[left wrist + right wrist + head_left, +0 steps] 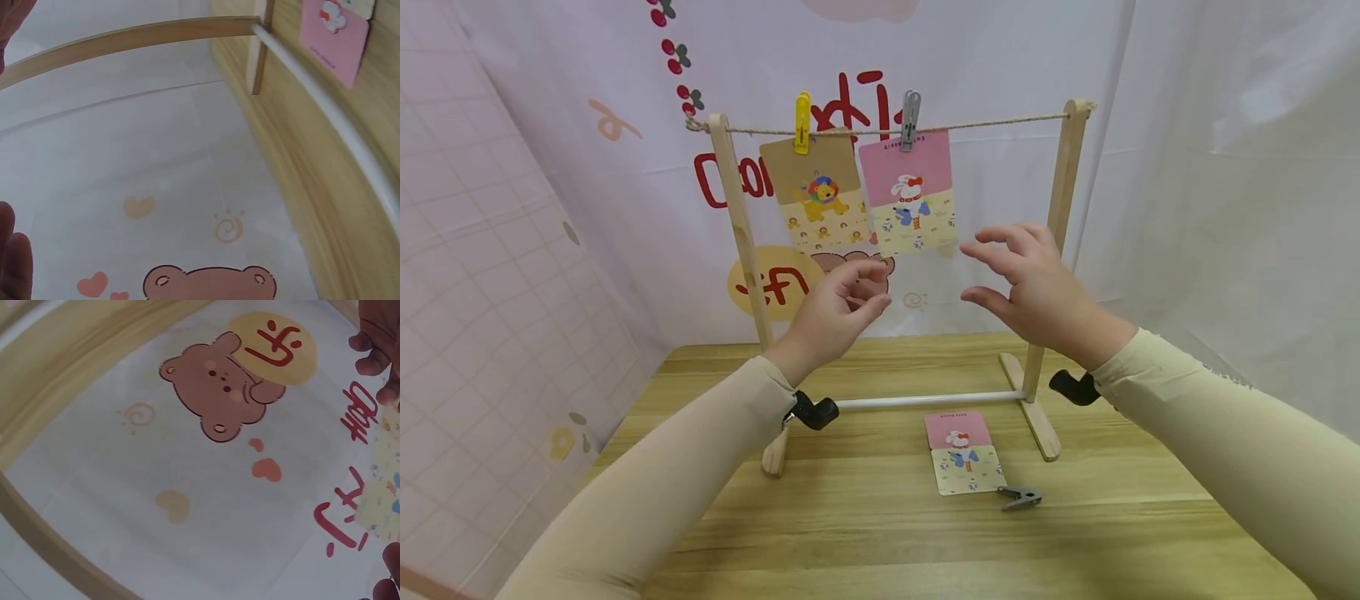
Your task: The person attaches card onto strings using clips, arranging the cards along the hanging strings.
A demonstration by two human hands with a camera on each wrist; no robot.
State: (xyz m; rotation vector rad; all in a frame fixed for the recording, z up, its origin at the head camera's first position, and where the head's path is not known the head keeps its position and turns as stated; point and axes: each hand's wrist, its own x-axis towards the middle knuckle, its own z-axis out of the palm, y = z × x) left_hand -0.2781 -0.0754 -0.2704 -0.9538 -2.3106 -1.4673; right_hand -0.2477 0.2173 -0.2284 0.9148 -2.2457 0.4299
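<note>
Two cards hang from a twine line (pixel 1000 123). A tan card with a lion (pixel 816 204) is held by a yellow clothespin (pixel 802 125). Beside it, a pink and cream card with a white puppy (pixel 913 196) hangs from a grey clothespin (pixel 911 117). My left hand (pixel 842 308) is just below the cards, its fingers loosely bent and holding nothing. To the right of the pink card is my right hand (pixel 1033 283), thumb and fingers spread apart with nothing between them. In the right wrist view, fingers (pixel 375 359) show at the right edge near the hanging card (pixel 381 487).
A wooden frame (pixel 1063 187) with a white crossbar (pixel 932 402) stands on the wood-grain table (pixel 850 517). Another pink puppy card (pixel 966 454) lies in front of the crossbar, with a grey clothespin (pixel 1021 498) at its lower right corner. A printed white cloth (pixel 985 50) hangs behind.
</note>
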